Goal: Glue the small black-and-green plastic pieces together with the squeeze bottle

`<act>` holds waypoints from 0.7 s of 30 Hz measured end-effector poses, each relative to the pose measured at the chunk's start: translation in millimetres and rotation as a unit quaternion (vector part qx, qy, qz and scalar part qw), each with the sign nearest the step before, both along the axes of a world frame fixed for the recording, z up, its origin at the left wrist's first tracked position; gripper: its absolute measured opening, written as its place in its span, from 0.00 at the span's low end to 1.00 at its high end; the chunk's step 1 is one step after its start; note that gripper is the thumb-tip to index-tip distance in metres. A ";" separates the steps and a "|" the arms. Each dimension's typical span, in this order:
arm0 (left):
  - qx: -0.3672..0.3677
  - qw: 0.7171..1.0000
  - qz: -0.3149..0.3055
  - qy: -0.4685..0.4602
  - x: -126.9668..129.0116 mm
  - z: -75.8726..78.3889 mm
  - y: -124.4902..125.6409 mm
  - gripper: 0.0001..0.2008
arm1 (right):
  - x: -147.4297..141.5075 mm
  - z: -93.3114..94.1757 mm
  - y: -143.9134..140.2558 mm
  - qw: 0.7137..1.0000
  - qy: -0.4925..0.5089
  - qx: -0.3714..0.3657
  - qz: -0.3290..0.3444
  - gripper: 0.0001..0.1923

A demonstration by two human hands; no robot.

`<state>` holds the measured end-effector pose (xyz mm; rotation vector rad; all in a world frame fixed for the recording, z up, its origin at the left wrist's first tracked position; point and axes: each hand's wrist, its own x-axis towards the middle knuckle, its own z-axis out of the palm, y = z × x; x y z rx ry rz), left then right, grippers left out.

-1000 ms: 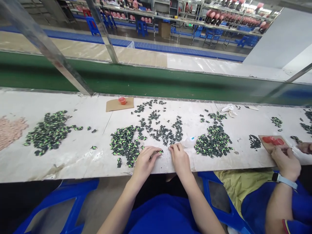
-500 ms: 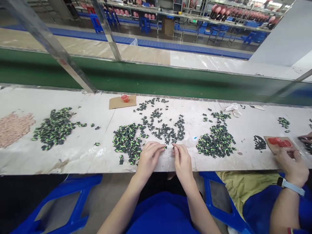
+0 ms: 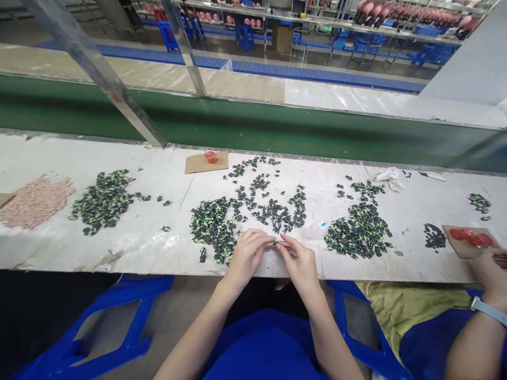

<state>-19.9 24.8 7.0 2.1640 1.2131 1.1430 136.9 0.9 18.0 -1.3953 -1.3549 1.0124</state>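
Observation:
Over the white table, my left hand (image 3: 247, 253) is closed in a pinch on a small black-and-green piece (image 3: 274, 243). My right hand (image 3: 300, 259) meets it there, its fingertips pinched together at the piece; whatever they grip is too small to make out. Just beyond my fingers lie loose small black parts (image 3: 277, 214). A heap of black-and-green pieces (image 3: 212, 224) is beside my left hand, and another heap of such pieces (image 3: 358, 229) sits to the right of my right hand. A clear bottle with a blue tip (image 3: 316, 229) lies between that heap and the black parts.
A red cup (image 3: 210, 157) rests on cardboard (image 3: 194, 164) at the back. Farther left are a black-and-green heap (image 3: 103, 200) and pinkish pieces (image 3: 39, 200). At right, a co-worker's hand (image 3: 491, 272) is near red cups (image 3: 481, 239). A metal post (image 3: 134, 113) rises behind the table.
My right fingertips have moved left and now meet the piece in my left fingers. The co-worker's hand has shifted right. The whole view has moved slightly.

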 end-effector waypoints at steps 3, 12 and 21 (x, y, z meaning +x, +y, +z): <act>-0.005 1.000 -0.022 0.004 -3.9 2.1 2.3 0.12 | 0.4 -0.8 1.6 0.999 0.028 -0.017 0.009 0.14; -0.036 0.995 -0.003 0.094 -5.1 3.7 0.5 0.14 | 1.9 -0.9 1.8 0.994 0.079 -0.063 0.038 0.11; -0.022 0.992 -0.003 0.122 -2.8 9.3 -8.4 0.15 | 0.8 -3.4 2.4 0.989 0.108 -0.085 0.045 0.11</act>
